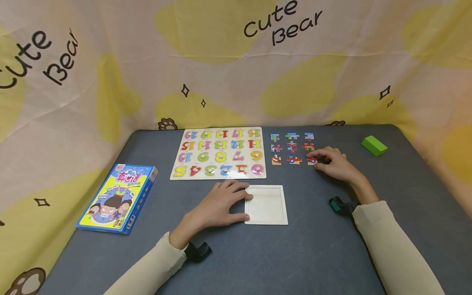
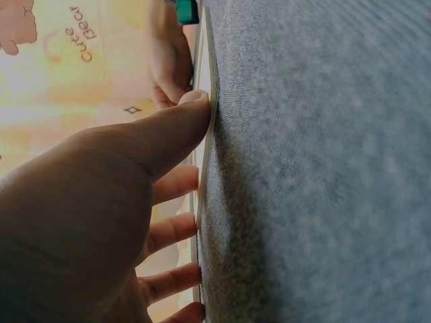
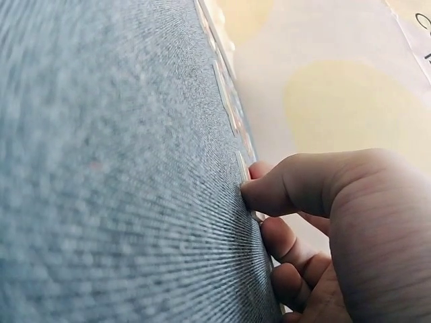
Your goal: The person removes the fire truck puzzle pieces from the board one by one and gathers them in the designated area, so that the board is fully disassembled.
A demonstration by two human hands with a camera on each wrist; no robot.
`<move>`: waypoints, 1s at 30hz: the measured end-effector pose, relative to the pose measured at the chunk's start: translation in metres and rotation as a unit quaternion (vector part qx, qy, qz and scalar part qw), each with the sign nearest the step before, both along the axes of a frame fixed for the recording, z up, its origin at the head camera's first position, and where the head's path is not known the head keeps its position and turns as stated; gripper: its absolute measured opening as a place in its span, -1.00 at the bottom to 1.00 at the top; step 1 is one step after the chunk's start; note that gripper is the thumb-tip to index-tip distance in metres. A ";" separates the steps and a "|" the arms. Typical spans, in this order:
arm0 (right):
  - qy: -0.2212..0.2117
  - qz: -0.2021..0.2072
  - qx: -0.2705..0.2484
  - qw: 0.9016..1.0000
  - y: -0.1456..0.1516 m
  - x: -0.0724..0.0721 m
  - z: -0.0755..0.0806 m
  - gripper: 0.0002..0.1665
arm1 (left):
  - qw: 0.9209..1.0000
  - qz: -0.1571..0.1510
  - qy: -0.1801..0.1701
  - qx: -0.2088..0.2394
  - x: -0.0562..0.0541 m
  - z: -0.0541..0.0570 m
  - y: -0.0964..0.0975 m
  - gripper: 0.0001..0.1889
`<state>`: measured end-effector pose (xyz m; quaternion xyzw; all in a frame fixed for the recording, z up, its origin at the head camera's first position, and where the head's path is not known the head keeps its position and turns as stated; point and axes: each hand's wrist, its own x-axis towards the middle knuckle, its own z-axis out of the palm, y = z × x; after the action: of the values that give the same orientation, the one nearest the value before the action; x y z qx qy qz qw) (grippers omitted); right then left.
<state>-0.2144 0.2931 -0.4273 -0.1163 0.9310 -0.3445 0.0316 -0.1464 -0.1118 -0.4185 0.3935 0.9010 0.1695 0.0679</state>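
A small square white tray [image 1: 267, 205] with a raised rim lies on the table in front of me. My left hand [image 1: 221, 205] rests at its left edge, thumb and index fingertip touching the rim, fingers fairly straight. To the upper right, several colourful jigsaw pieces [image 1: 292, 146] lie apart in rows. At the near right corner of that group, my right hand [image 1: 337, 166] pinches a jigsaw piece [image 1: 312, 161] between thumb and index finger. In the right wrist view the fingertips sit low at the piece's edge [image 3: 243, 167], close to the table.
Behind the tray lies a number board [image 1: 218, 153] with colourful numerals. A blue and yellow box [image 1: 116, 198] sits on the left, and a green block [image 1: 374, 145] at the back right. A patterned cloth [image 1: 228, 73] hangs behind the grey table [image 1: 295, 262].
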 end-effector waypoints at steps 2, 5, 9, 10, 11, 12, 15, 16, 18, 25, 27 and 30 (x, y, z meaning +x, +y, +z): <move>0.011 -0.004 0.000 1.000 -0.001 0.000 -0.001 -0.61 | 1.000 0.001 0.002 0.000 0.000 0.000 0.000 -0.43; 0.022 -0.009 -0.003 1.000 -0.001 0.000 -0.003 -0.61 | 1.000 0.001 0.002 0.000 0.000 0.000 0.001 -0.43; 0.027 -0.014 -0.001 1.000 -0.003 0.002 -0.005 -0.60 | 1.000 0.000 0.001 0.001 0.002 0.001 0.000 -0.44; 0.027 -0.016 0.001 0.999 -0.003 0.002 -0.006 -0.60 | 1.000 0.000 0.001 0.001 0.002 0.001 0.000 -0.44; 0.026 -0.018 0.003 1.000 -0.004 0.002 -0.006 -0.60 | 1.000 -0.001 0.000 0.002 0.002 0.001 -0.001 -0.44; 0.025 -0.019 0.004 0.999 -0.004 0.002 -0.006 -0.59 | 1.000 0.000 0.000 0.003 0.002 0.001 -0.001 -0.44; 0.020 -0.023 0.005 1.000 -0.006 0.002 -0.006 -0.59 | 1.000 0.000 0.001 0.005 0.002 0.001 -0.002 -0.44; 0.019 -0.024 0.004 1.000 -0.006 0.001 -0.006 -0.59 | 1.000 0.000 0.001 0.004 0.002 0.001 -0.002 -0.44; 0.017 -0.025 0.001 1.000 -0.006 0.001 -0.006 -0.58 | 1.000 0.000 0.002 0.003 0.002 0.001 -0.002 -0.44; 0.020 -0.019 -0.004 1.000 -0.006 0.003 -0.007 -0.54 | 1.000 0.000 -0.001 0.001 0.002 -0.001 -0.002 -0.43; 0.022 -0.018 -0.006 1.000 -0.006 0.005 -0.008 -0.54 | 1.000 -0.002 0.001 0.001 0.002 -0.003 -0.002 -0.43; 0.027 -0.020 -0.010 0.999 -0.006 0.006 -0.010 -0.52 | 1.000 -0.005 0.001 0.000 0.002 -0.005 -0.002 -0.44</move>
<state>-0.2085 0.2868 -0.4376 -0.1075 0.9303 -0.3507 -0.0012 -0.1448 -0.1139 -0.4233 0.3978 0.8994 0.1684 0.0676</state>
